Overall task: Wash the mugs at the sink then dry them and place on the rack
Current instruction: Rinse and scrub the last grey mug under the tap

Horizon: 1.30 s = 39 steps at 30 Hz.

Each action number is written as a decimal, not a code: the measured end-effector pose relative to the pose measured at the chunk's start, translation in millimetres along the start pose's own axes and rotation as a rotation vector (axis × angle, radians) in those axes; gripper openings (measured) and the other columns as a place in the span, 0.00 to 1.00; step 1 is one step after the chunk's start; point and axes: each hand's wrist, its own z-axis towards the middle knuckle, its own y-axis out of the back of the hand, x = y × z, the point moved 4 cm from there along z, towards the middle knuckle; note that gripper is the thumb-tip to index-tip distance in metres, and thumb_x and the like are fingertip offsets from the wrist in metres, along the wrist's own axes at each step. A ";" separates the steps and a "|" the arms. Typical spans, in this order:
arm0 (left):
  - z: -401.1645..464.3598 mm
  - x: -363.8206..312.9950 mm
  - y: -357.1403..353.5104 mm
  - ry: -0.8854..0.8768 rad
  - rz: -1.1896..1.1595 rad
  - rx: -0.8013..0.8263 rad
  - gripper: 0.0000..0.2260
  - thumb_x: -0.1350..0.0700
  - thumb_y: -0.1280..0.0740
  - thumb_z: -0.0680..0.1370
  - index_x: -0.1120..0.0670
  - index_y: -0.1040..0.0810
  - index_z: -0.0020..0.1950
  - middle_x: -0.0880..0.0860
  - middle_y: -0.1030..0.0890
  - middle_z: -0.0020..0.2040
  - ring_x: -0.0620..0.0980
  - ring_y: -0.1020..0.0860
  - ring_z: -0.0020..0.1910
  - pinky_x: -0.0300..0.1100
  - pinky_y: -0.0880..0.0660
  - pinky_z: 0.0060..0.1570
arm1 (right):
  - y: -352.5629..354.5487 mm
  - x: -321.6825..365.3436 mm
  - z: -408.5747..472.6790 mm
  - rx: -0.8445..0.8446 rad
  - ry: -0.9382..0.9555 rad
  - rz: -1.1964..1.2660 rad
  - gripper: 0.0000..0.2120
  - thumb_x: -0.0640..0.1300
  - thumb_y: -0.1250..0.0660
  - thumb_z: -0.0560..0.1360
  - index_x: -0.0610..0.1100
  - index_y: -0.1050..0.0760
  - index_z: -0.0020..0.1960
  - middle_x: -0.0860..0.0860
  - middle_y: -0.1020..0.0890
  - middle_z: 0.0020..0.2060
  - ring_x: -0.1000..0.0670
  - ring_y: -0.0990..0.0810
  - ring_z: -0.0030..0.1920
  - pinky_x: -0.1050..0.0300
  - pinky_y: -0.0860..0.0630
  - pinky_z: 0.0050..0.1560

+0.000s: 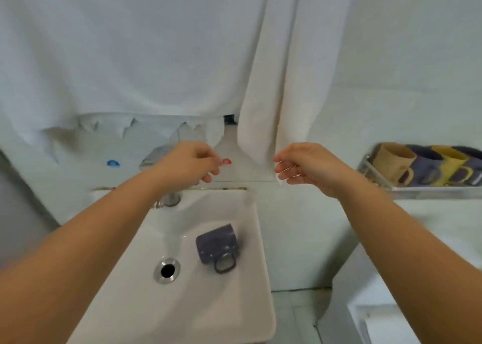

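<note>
A dark blue mug [217, 242] lies on its side in the white sink [250, 286], to the right of the drain [167, 270], with its handle pointing toward the near edge. Nothing touches it.

Both hands are raised above and behind the sink, well apart from the mug. The left hand [189, 162] hovers over the tap area, its fingers loosely curled downward, and its fingertips are close to a small red mark [226, 161] on the back ledge; whether they touch it cannot be told. The right hand [303, 166] is at the lower edge of the towel [276, 95] that hangs from above, its fingers bent and slightly spread, the fingertips just beside the hem. Whether they pinch the cloth cannot be told.

A metal tap base [169, 200] sits at the back of the sink beneath the left wrist. A small blue mark [113, 163] shows farther left on the ledge.

At the right, a clear rack [417, 191] holds a row of mugs lying on their sides: a tan mug [391, 161] nearest, then purple and yellow ones behind it. A large white cloth [130, 56] covers the wall above the sink.
</note>
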 end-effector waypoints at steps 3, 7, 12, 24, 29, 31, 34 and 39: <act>-10.0 62.5 -0.9 0.051 0.009 0.009 0.06 0.55 0.36 0.80 0.51 0.21 0.45 0.49 0.17 0.44 0.45 0.20 0.39 0.39 0.24 0.42 | -70.6 -37.0 17.3 0.096 -0.054 -0.075 0.07 0.44 0.37 0.77 0.43 0.21 0.48 0.46 0.17 0.41 0.49 0.18 0.40 0.56 0.23 0.45; -21.0 132.0 -24.5 0.078 0.027 0.038 0.06 0.56 0.37 0.80 0.51 0.20 0.47 0.48 0.17 0.44 0.45 0.20 0.40 0.36 0.27 0.37 | -144.9 -97.4 45.9 0.095 -0.125 -0.405 0.11 0.45 0.38 0.78 0.38 0.24 0.53 0.44 0.22 0.43 0.46 0.23 0.42 0.54 0.28 0.44; -28.3 196.8 -57.7 0.052 0.091 0.126 0.06 0.56 0.36 0.80 0.51 0.21 0.45 0.48 0.17 0.43 0.44 0.20 0.39 0.36 0.29 0.36 | -188.4 -152.3 68.3 -0.062 -0.187 -0.670 0.17 0.46 0.44 0.81 0.35 0.30 0.62 0.40 0.24 0.57 0.40 0.25 0.56 0.54 0.30 0.52; -10.1 268.6 -50.4 0.133 0.052 0.087 0.12 0.48 0.34 0.78 0.53 0.24 0.57 0.50 0.23 0.56 0.51 0.23 0.55 0.46 0.24 0.52 | -230.2 -154.1 65.6 -0.139 -0.029 -0.421 0.12 0.39 0.41 0.79 0.42 0.30 0.37 0.48 0.28 0.34 0.47 0.28 0.38 0.58 0.33 0.34; -5.4 276.1 -41.0 0.216 -0.135 0.276 0.28 0.39 0.28 0.69 0.50 0.29 0.64 0.46 0.24 0.61 0.51 0.26 0.63 0.49 0.28 0.58 | -266.7 -117.8 56.7 -0.013 0.181 -0.491 0.15 0.41 0.39 0.79 0.46 0.32 0.33 0.50 0.27 0.32 0.51 0.28 0.35 0.59 0.33 0.35; -4.3 280.6 -38.5 0.211 -0.203 0.339 0.29 0.41 0.26 0.65 0.49 0.26 0.62 0.47 0.20 0.59 0.51 0.23 0.60 0.51 0.26 0.60 | -279.4 -103.4 54.9 0.036 0.241 -0.448 0.16 0.41 0.39 0.78 0.47 0.33 0.32 0.50 0.29 0.31 0.52 0.30 0.34 0.58 0.33 0.36; -4.5 284.8 -36.1 0.171 -0.407 0.343 0.24 0.48 0.23 0.66 0.53 0.23 0.60 0.52 0.16 0.53 0.52 0.17 0.53 0.47 0.21 0.52 | -293.6 -85.8 53.9 0.088 0.281 -0.366 0.14 0.40 0.38 0.77 0.42 0.32 0.32 0.47 0.29 0.31 0.50 0.31 0.34 0.57 0.34 0.37; -5.5 295.8 -29.7 0.232 -0.467 0.314 0.25 0.44 0.27 0.65 0.56 0.21 0.58 0.56 0.15 0.51 0.54 0.17 0.51 0.47 0.22 0.52 | -285.9 -72.1 66.2 0.014 0.236 -0.258 0.09 0.44 0.39 0.78 0.41 0.25 0.42 0.47 0.25 0.34 0.50 0.27 0.36 0.55 0.29 0.41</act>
